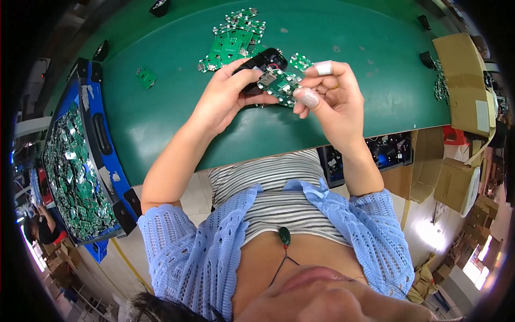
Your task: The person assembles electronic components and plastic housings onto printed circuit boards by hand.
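My left hand (222,91) is closed around a black plastic housing (274,57), thumb on top, over the green table. A short red wire shows at the housing's opening. Against the housing's right side, a green circuit board (281,85) with white and silver parts is tilted up. My right hand (338,102) pinches that board's right edge, with tape wrapped on the thumb and index finger. Just beyond my hands lies a pile of green circuit boards (228,47). One small board (300,61) rests near my right fingertips, partly behind them.
At the left stands a blue bin (101,140) filled with circuit boards. A single board (146,77) lies on the table's left part. Cardboard boxes (462,80) stand at the right edge. Below the table's front edge, a tray (335,170) holds black parts.
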### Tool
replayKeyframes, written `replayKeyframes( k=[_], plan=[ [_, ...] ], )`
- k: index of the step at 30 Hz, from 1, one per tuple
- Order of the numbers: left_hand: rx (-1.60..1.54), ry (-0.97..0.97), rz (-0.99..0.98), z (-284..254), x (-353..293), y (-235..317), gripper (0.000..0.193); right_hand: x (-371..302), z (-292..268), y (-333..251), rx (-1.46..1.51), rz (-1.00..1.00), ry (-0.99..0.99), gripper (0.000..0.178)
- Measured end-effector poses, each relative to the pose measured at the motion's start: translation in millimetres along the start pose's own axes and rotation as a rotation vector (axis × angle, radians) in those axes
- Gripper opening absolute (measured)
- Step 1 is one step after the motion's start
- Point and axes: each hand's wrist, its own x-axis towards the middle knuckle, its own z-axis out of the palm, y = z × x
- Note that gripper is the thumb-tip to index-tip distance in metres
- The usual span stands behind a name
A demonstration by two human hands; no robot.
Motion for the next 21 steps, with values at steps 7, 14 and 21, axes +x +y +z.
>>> replayKeyframes(
  k=[7,14,21],
  plan=[
    [-0.005,-0.095,-0.027,-2,-1,1,0.030,8,0,-6,0.017,0.033,-0.009,0.030],
    [0.044,-0.082,-0.015,-1,0,0,0.028,13,-1,-10,0.015,0.094,-0.008,0.030],
    [0.068,-0.080,-0.023,-4,1,2,0.026,12,-2,-8,-0.063,0.047,0.038,0.029]
  ],
)
